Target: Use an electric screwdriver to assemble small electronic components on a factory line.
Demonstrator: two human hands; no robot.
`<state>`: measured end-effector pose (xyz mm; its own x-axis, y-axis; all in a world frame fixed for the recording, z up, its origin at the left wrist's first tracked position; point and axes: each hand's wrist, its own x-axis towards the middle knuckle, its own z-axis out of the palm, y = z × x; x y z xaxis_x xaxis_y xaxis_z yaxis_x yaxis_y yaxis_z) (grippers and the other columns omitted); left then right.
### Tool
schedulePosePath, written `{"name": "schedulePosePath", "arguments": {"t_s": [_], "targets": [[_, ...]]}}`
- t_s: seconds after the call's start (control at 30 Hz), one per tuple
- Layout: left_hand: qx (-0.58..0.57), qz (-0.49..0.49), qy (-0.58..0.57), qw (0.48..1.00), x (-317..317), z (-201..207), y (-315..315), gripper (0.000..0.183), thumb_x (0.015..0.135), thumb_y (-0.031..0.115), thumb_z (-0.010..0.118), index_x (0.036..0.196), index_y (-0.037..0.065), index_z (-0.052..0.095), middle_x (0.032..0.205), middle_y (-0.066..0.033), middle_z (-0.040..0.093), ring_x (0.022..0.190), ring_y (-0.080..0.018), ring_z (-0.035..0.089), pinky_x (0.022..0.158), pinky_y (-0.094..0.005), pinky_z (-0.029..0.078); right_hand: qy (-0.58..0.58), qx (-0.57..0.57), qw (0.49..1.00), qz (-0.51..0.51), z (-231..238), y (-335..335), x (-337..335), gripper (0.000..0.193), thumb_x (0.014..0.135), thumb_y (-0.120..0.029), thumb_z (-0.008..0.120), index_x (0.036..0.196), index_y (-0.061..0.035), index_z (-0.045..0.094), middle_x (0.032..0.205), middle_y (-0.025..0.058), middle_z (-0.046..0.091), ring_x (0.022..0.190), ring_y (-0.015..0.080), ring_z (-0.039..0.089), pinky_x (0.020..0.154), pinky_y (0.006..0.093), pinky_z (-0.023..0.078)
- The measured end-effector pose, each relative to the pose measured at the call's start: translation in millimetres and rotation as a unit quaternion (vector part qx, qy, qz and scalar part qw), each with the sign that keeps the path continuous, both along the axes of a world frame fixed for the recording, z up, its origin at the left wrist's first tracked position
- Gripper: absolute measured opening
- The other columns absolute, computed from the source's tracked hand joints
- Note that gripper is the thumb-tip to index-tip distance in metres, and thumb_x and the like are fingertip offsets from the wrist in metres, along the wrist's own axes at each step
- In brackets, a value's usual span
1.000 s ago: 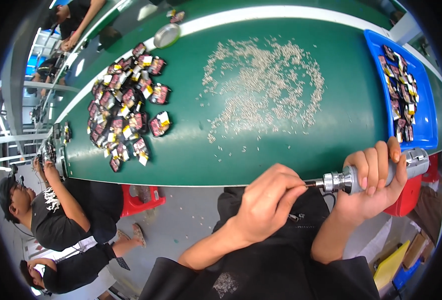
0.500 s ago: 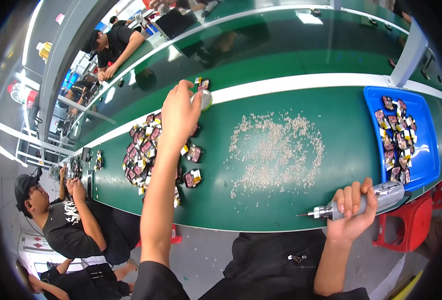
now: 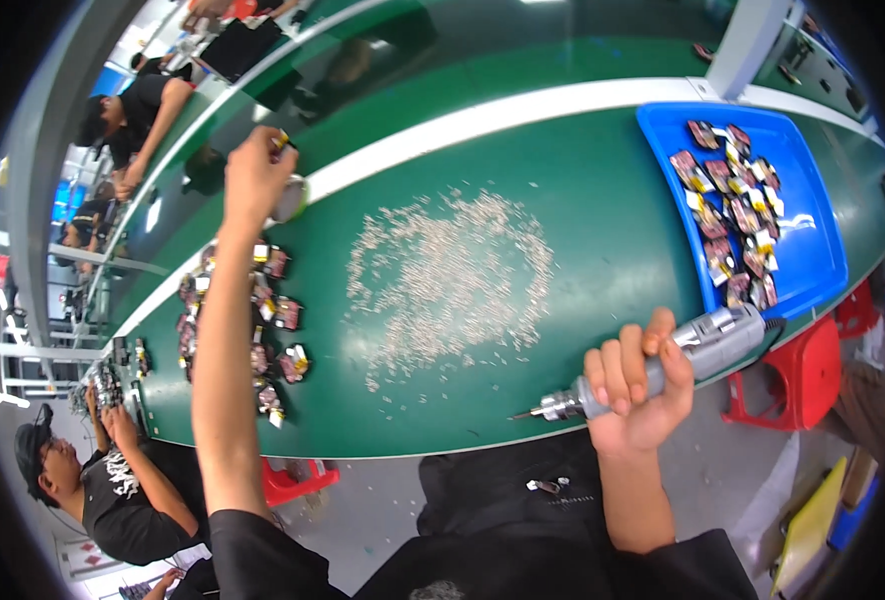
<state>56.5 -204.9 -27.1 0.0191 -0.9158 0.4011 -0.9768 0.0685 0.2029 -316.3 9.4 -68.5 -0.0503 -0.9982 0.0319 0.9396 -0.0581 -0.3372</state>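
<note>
My left hand [image 3: 258, 182] reaches out to the far white rail, its fingers closed around a small black-and-yellow part [image 3: 281, 145]. Beside that hand is a round, pale thing with a greenish rim [image 3: 291, 198], partly covered by the fingers. Below, a pile of small black-and-pink modules with white and yellow pieces [image 3: 286, 313] is partly hidden behind my left forearm. My right hand [image 3: 635, 385] is wrapped round a grey electric screwdriver [image 3: 713, 338], held near the bench's front edge with its thin bit pointing left.
Many tiny pale pieces [image 3: 453, 280] lie scattered mid-bench on the green top [image 3: 613, 240]. A blue tray [image 3: 813, 225] with several modules stands at right. Red stools [image 3: 793, 375] are by the front edge. A co-worker [image 3: 123, 480] sits at left; another person [image 3: 138, 115] leans across the far side.
The view has swung right, so the bench things appear further left. My left hand has closed on the small part by the rail. My right hand still holds the screwdriver.
</note>
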Motion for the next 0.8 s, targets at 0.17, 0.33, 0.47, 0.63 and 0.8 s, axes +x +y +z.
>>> {"name": "schedulePosePath", "arguments": {"t_s": [0.17, 0.33, 0.47, 0.63, 0.8], "targets": [[0.044, -0.273, 0.011, 0.961, -121, 23, 97, 0.034, 0.081, -0.003, 0.061, 0.114, 0.002, 0.056, 0.108, -0.0138, 0.063, 0.097, -0.0252, 0.063, 0.081, -0.0343, 0.048, 0.025, -0.015, 1.0, -0.004, -8, 0, -6, 0.015, 0.096, -0.02, 0.045, 0.087, -0.0081, 0.042, 0.054, -0.001, 0.037, 0.04, 0.0092, 0.036, 0.048, 0.0274, 0.037], [0.1, -0.486, -0.042, 0.867, -180, 7, 214, 0.031, 0.075, 0.004, 0.06, 0.106, 0.001, 0.061, 0.115, -0.0138, 0.06, 0.11, -0.0289, 0.058, 0.09, -0.0407, 0.048, 0.031, -0.014, 0.999, -0.009, -2, 20, -18, 0.015, 0.096, -0.021, 0.045, 0.088, -0.008, 0.043, 0.053, -0.0016, 0.037, 0.041, 0.0084, 0.037, 0.048, 0.0264, 0.037], [0.086, -0.511, -0.041, 0.854, -182, -8, 231, 0.03, 0.076, 0.007, 0.06, 0.105, 0.0, 0.061, 0.117, -0.0141, 0.061, 0.114, -0.0283, 0.056, 0.092, -0.0419, 0.047, 0.029, -0.019, 0.999, -0.016, 1, 37, -28, 0.015, 0.094, -0.022, 0.041, 0.088, -0.0083, 0.045, 0.052, -0.0013, 0.038, 0.039, 0.0104, 0.037, 0.046, 0.0277, 0.038], [0.079, -0.448, 0.066, 0.888, -178, -9, 236, 0.033, 0.071, -0.005, 0.063, 0.103, 0.0, 0.061, 0.115, -0.015, 0.059, 0.108, -0.0315, 0.057, 0.087, -0.0407, 0.048, 0.031, -0.018, 0.999, -0.012, -3, 49, -30, 0.016, 0.095, -0.022, 0.041, 0.089, -0.0078, 0.046, 0.053, -0.0008, 0.039, 0.04, 0.0107, 0.038, 0.046, 0.0282, 0.039], [0.073, -0.372, 0.156, 0.912, -184, -17, 247, 0.04, 0.062, -0.008, 0.068, 0.101, -0.006, 0.057, 0.101, -0.0159, 0.056, 0.091, -0.0324, 0.057, 0.075, -0.0402, 0.049, 0.012, -0.029, 0.999, 0.01, -5, 55, -27, 0.016, 0.095, -0.022, 0.041, 0.09, -0.0079, 0.047, 0.053, -0.0008, 0.039, 0.041, 0.0108, 0.039, 0.046, 0.0283, 0.039]]}}
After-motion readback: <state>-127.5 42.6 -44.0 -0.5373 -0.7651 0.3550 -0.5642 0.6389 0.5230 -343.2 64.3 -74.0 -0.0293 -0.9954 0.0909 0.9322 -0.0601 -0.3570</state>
